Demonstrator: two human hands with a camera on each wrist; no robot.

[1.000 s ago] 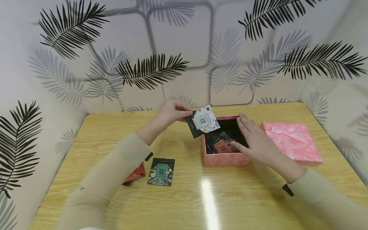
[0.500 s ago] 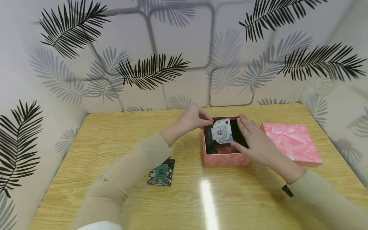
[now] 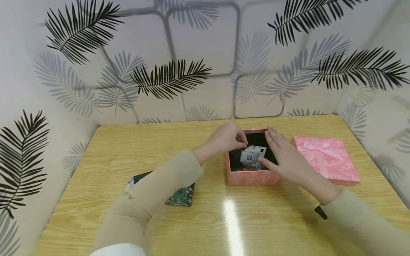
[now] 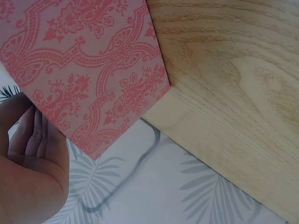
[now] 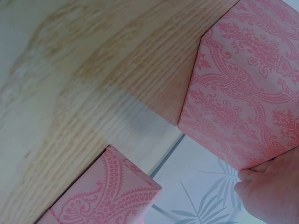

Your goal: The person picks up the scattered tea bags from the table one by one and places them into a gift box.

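Note:
An open pink patterned box (image 3: 253, 179) with a black inside stands on the table. Inside it is a flat sachet (image 3: 250, 157) printed in white and blue with a pale label. My left hand (image 3: 228, 137) reaches over the box's left rim and pinches the sachet's upper left corner; its fingertips are hidden by the box wall in the left wrist view. Reddish print of another sachet shows below it. My right hand (image 3: 286, 156) rests on the box's right rim, fingers straight along the edge, thumb extended inward near the sachet.
To the right lies the pink box lid (image 3: 326, 160) with a ribbon bow. On the left, a black and green sachet (image 3: 180, 196) and another dark sachet (image 3: 141, 176) lie partly under the left sleeve. A leaf-patterned cloth wall (image 3: 205, 49) stands behind the wooden table (image 3: 205, 227).
My left hand has carried the white and blue sachet rightward and down into the box, lower now than half a second ago. The right hand has stayed on the rim.

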